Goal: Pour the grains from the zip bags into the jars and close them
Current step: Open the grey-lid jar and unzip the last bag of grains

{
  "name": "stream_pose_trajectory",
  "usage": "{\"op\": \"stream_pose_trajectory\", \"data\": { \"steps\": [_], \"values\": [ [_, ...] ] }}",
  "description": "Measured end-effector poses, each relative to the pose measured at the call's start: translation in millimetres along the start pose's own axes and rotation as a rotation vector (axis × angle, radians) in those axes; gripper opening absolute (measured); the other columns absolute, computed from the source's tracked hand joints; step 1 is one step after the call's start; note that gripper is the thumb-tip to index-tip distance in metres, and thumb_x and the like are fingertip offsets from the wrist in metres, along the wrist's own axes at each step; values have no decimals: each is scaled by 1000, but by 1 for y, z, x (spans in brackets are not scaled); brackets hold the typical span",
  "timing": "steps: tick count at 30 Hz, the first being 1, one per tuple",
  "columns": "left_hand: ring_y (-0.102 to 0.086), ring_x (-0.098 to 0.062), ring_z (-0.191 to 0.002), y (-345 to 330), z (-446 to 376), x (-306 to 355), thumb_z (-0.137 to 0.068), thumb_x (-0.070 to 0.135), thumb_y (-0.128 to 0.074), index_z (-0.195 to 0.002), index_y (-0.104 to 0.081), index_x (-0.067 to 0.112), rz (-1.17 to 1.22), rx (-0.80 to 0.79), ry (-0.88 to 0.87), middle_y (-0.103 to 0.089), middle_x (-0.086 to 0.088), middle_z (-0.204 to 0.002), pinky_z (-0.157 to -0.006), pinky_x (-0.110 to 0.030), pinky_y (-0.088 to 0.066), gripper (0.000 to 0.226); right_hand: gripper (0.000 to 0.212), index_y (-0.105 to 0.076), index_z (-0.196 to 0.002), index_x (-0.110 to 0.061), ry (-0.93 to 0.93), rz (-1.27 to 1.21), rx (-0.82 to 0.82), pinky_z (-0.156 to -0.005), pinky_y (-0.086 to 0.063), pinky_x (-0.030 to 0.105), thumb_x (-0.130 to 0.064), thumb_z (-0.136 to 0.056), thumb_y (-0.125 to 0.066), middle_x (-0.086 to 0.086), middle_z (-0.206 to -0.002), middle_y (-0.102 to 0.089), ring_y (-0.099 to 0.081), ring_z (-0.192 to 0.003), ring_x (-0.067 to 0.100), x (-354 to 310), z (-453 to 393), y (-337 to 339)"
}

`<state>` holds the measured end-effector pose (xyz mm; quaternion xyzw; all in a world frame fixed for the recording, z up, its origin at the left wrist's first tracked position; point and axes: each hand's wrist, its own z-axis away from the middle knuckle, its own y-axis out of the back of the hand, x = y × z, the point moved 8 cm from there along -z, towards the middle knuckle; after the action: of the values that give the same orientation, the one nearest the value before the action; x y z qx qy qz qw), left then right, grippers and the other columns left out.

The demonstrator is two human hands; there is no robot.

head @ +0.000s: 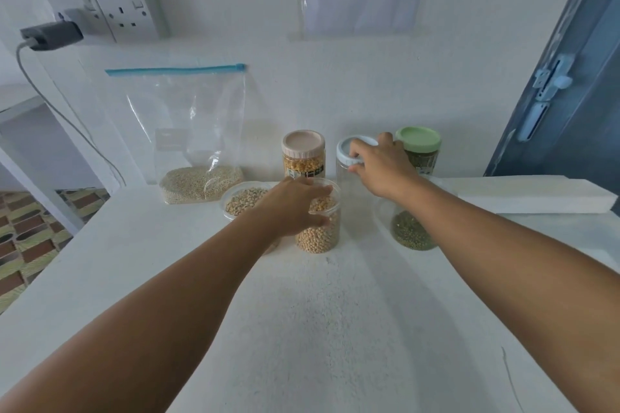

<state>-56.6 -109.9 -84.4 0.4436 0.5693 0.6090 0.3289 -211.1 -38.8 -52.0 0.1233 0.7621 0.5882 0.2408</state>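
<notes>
Left hand (295, 203) grips open bean jar (318, 225) mid-table; right hand (382, 166) grips white lid (349, 149) on clear jar near table's back edge.

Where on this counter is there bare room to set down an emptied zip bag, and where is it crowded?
The broad front of the counter, below the open soybean jar and between both forearms, is bare. It is crowded at the back: the zip bag, the pink-lidded jar, the white-lidded jar under the right hand, the green-lidded jar, and the left hand.
</notes>
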Motion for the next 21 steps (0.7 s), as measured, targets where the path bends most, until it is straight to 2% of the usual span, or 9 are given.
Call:
{"op": "stream_pose_trajectory", "data": {
  "steps": [6, 13, 16, 21],
  "values": [
    [-46, -27, -142, 0, 3, 0, -92, 50, -73, -157, -44, 30, -9, 2, -4, -44, -2, -161, -115, -46, -39, 73, 17, -52, -111, -26, -17, -29, -42, -85, -34, 41, -42, -105, -55, 11, -116, -36, -39, -107, 34, 3, 33, 13],
    [-44, -30, -143, -1, 4, 0, -93, 53, -72, -157, -43, 30, -22, -10, -12, -43, -3, -162, -115, -48, -38, 74, 18, -51, -111, -25, -18, -35, -26, -83, -35, 41, -42, -106, -55, 11, -116, -38, -35, -99, 30, -3, 80, 20],
    [-41, -29, -145, 1, 4, 2, -92, 52, -73, -158, -41, 30, -38, -29, -18, -41, -2, -163, -117, -46, -36, 76, 18, -53, -112, -26, -24, -49, -29, -85, -34, 40, -42, -105, -57, 10, -116, -38, -37, -105, 30, -4, 95, 22],
    [-34, -27, -150, 1, 4, 1, -89, 37, -80, -162, -34, 30, -53, -113, -22, -35, -2, -166, -121, -46, -30, 87, 17, -54, -115, -29, -40, -61, -74, -91, -35, 40, -42, -104, -57, 12, -126, -40, -42, -115, 35, -8, 113, 26]
  ]
}}
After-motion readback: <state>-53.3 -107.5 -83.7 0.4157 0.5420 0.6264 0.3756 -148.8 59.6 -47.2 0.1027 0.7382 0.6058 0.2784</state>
